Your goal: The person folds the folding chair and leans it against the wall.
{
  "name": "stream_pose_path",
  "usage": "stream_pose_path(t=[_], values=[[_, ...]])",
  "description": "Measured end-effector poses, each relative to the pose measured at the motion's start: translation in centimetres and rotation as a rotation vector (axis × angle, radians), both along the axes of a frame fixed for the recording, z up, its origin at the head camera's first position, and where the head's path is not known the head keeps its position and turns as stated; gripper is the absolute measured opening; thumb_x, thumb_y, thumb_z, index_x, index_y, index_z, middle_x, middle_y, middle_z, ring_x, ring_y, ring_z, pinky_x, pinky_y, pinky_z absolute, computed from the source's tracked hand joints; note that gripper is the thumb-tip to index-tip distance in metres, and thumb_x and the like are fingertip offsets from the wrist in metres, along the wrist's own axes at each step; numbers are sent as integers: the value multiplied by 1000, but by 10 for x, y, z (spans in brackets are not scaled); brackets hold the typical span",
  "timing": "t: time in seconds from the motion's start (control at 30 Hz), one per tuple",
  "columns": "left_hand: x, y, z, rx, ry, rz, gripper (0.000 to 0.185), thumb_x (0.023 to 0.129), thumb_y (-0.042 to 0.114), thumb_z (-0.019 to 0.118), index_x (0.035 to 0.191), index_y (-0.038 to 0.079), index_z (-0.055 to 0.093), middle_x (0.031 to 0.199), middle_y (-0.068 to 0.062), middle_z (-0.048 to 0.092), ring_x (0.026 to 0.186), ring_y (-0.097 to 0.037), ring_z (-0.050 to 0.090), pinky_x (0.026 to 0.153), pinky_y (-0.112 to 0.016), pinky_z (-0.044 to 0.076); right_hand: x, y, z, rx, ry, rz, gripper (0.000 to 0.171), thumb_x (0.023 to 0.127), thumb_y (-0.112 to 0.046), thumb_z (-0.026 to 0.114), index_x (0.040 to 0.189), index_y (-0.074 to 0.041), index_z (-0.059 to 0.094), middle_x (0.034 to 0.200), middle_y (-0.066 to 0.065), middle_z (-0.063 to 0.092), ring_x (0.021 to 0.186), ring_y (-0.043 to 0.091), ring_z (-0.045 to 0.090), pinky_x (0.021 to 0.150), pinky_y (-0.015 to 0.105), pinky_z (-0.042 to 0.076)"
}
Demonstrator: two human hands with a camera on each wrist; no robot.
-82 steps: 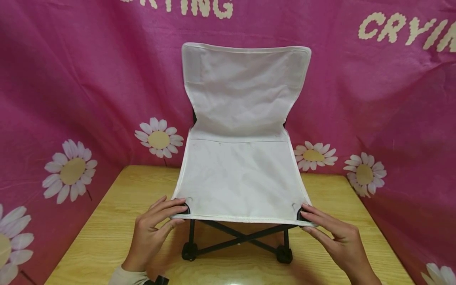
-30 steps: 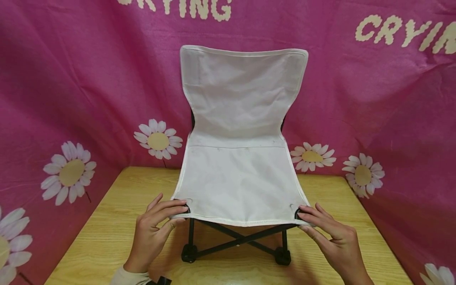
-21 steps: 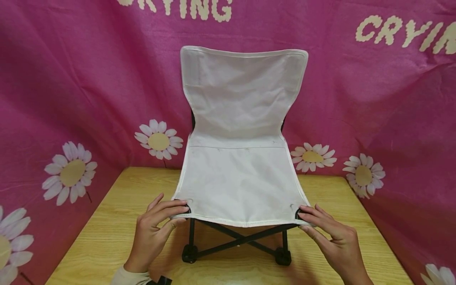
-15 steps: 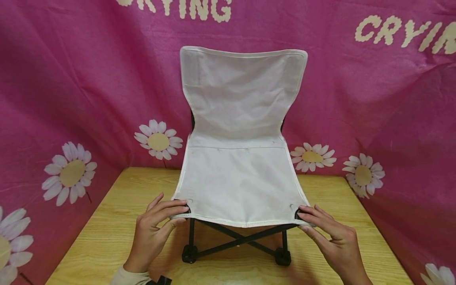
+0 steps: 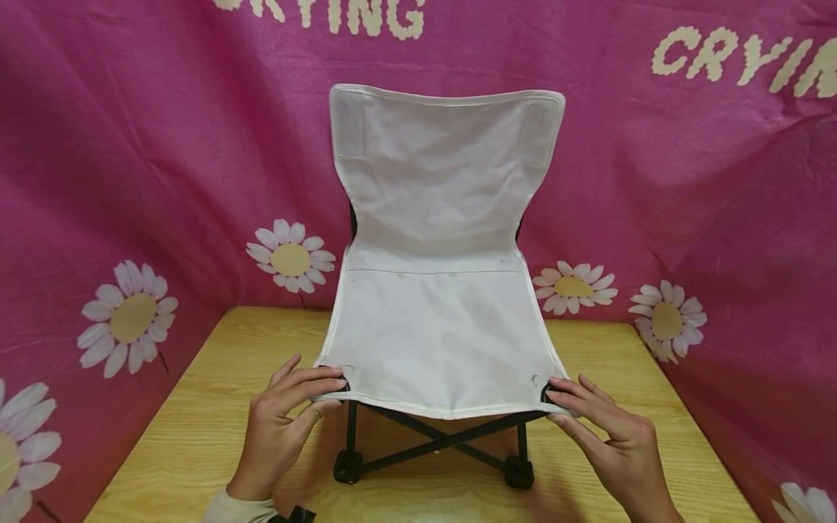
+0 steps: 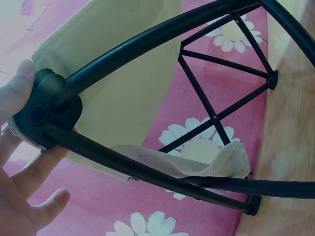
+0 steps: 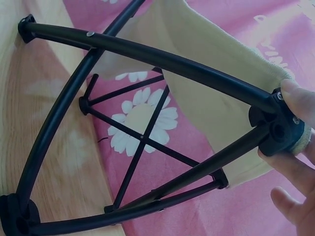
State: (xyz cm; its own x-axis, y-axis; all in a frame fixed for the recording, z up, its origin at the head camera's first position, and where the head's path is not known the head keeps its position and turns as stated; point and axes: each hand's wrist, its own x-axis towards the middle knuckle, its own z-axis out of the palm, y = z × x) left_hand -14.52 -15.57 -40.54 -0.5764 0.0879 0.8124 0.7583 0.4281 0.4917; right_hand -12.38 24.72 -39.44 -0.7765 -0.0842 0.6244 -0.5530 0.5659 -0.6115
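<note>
White canvas hides most of the black frame [image 5: 439, 438] in the head view; only the crossed front struts and two front feet show beneath the seat edge. Both forearms are cut off by the lower picture border, and the far parts of the frame behind the backrest cannot be made out.

Item in hand: a small folding camp chair [image 5: 443, 290], standing upright on the wooden worktop [image 5: 196, 428], directly between the two hands. Its seat and backrest are one off-white fabric panel with a stitched hem; faint marks show near the seam where seat meets back. The front hem sags slightly at its middle.

Left hand [image 5: 282, 421]: fingers and thumb pinch the front left seat corner. The left wrist view shows the thumb [image 6: 15, 91] pressed against the black plastic corner joint [image 6: 47, 110] where the frame tubes meet.

Right hand [image 5: 611, 432]: fingers pinch the front right seat corner, and the right wrist view shows fingertips [image 7: 298, 101] clamped on the corner joint [image 7: 278, 130] there.

Beyond the hands hangs a pink daisy-print backdrop [image 5: 131, 181].

Compared with half a second earlier, both grips and the chair remain in the same position; no visible shift.
</note>
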Motion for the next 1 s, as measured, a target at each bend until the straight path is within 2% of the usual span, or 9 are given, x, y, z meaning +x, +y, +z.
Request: stream_pose_path(t=[0.43,1.0], values=[[-1,0,-1,9,15,-8,41,62,-13,80,96,10,77,101,-7,72,97,-15,67,111,-36,29,0,-3,4,-9,0,2,43,73,11,76,110,-9,74,112,7,70,110,9,63,107,24,34],[1,1,6,5,15,-22,41,63,-11,81,97,11,77,102,-6,72,98,-15,66,111,-36,29,1,-4,3,-23,70,27,47,67,17,77,108,-6,74,110,12,70,111,13,63,104,23,36]])
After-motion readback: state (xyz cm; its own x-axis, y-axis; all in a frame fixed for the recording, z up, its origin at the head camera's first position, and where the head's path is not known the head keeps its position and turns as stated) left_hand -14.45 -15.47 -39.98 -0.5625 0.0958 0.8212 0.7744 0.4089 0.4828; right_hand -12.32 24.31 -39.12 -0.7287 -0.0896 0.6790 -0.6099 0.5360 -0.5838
